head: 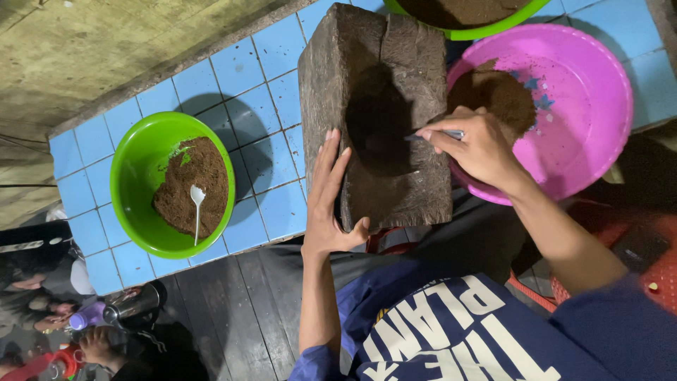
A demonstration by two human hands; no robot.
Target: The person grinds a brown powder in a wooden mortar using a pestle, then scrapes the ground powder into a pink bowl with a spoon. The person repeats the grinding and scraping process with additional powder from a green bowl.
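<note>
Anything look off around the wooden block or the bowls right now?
Mostly tidy. The wooden block has a split running down from its top edge, and it overhangs the tiled counter edge. Brown powder is speckled up the pink bowl wall.

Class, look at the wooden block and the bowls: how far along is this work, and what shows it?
Done: brown powder already lies in the pink bowl and the green bowl. In hand: the left hand steadies the wooden block while the right hand works a metal spoon in its hollow. Left: the hollow is too dark to judge how much remains.
</note>
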